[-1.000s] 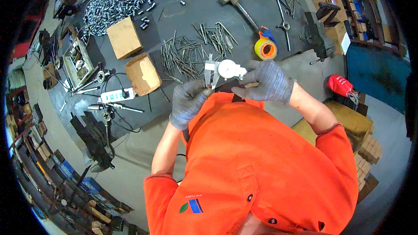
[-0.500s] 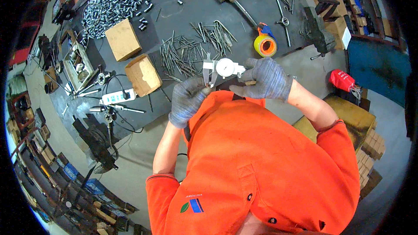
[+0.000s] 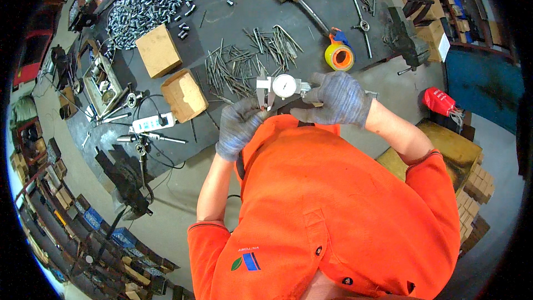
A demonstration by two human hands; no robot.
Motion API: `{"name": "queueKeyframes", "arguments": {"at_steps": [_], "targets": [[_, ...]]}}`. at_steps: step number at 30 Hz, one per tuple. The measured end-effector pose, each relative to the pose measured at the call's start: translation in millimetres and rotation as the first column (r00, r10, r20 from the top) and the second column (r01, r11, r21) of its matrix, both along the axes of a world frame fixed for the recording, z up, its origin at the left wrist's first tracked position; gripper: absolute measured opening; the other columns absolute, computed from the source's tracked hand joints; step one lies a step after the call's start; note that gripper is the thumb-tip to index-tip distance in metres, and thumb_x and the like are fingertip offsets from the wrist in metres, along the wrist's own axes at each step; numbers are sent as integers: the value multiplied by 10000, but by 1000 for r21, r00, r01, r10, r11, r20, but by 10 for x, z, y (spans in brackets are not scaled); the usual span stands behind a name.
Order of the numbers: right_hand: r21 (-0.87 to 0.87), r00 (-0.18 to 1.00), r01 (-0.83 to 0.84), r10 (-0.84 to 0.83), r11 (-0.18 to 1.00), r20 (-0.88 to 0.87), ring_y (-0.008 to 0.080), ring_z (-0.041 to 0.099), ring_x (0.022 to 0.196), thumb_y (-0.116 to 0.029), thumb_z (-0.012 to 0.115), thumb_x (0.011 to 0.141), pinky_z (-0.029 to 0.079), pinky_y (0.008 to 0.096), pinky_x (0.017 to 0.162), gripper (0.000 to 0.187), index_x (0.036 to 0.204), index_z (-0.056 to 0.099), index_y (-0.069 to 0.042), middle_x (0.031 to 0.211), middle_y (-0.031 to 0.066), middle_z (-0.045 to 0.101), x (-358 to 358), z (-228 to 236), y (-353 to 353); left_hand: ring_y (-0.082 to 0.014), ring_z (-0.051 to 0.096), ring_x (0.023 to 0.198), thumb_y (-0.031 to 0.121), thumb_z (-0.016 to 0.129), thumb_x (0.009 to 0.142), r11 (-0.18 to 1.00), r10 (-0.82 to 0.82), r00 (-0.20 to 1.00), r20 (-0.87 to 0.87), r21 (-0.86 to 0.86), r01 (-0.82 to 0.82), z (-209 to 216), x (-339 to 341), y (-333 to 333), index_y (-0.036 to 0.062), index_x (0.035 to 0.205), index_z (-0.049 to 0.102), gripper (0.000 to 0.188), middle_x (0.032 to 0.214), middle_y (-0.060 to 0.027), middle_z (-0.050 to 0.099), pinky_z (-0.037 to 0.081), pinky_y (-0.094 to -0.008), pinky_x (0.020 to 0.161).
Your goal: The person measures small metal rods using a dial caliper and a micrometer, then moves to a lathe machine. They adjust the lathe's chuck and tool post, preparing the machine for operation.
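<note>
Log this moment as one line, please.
right hand: holds dial caliper | left hand: at caliper jaws, grip unclear | nearby: metal rods, hammer, tape roll

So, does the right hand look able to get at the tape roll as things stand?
Probably yes on reach: the tape roll sits just beyond the right hand, and nothing visible stands between them. But that hand grips the dial caliper, so it would likely have to let go first.
</note>
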State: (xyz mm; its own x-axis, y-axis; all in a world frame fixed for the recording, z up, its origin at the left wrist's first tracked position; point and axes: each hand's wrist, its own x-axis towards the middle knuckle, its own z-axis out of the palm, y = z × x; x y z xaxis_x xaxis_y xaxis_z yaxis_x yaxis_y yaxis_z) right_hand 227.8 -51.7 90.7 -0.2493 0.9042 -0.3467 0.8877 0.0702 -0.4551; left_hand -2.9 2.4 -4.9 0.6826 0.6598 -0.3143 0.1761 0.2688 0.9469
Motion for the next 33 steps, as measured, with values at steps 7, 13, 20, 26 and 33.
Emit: {"name": "queueKeyframes", "arguments": {"at_steps": [7, 13, 20, 26, 33], "targets": [[-33, 1000, -2, 1, 999, -14, 316, 605, 621, -547, 570, 752, 470, 415, 532, 410, 795, 697, -159, 863, 136, 582, 1, 35, 15, -54, 553, 722, 89, 661, 779, 998, 48, 998, 49, 28, -49, -3, 34, -45, -9, 923, 644, 174, 789, -42, 658, 463, -225, 646], [-14, 1000, 2, -2, 1000, -5, 316, 609, 637, -540, 572, 754, 478, 399, 557, 404, 777, 701, -157, 913, 140, 594, -7, 4, 1, -67, 571, 747, 78, 656, 782, 999, 15, 999, -39, 49, -13, 41, 6, -18, -18, 942, 648, 186, 821, -51, 665, 469, -233, 669], [-48, 1000, 25, -26, 999, -9, 319, 598, 625, -524, 585, 750, 466, 400, 558, 384, 764, 704, -160, 835, 155, 591, -6, -34, -5, -76, 573, 742, 57, 682, 751, 992, 122, 992, 30, -26, -121, 109, 64, -46, 3, 922, 665, 180, 837, -44, 664, 463, -239, 668], [-22, 995, 51, -53, 998, -88, 321, 592, 616, -523, 586, 749, 462, 404, 554, 380, 774, 705, -162, 829, 155, 584, 9, -48, -15, -68, 557, 745, 54, 684, 751, 993, 45, 999, -24, 107, -42, -30, 25, -23, -10, 919, 656, 182, 807, -27, 644, 458, -235, 663], [-14, 1000, 30, -30, 999, 5, 318, 594, 616, -538, 576, 748, 458, 402, 542, 386, 762, 702, -173, 832, 150, 581, -17, -32, -12, -61, 541, 749, 40, 681, 747, 998, 56, 998, 15, 40, -57, 44, 66, -10, -19, 900, 652, 166, 804, -27, 635, 456, -232, 665]]}}
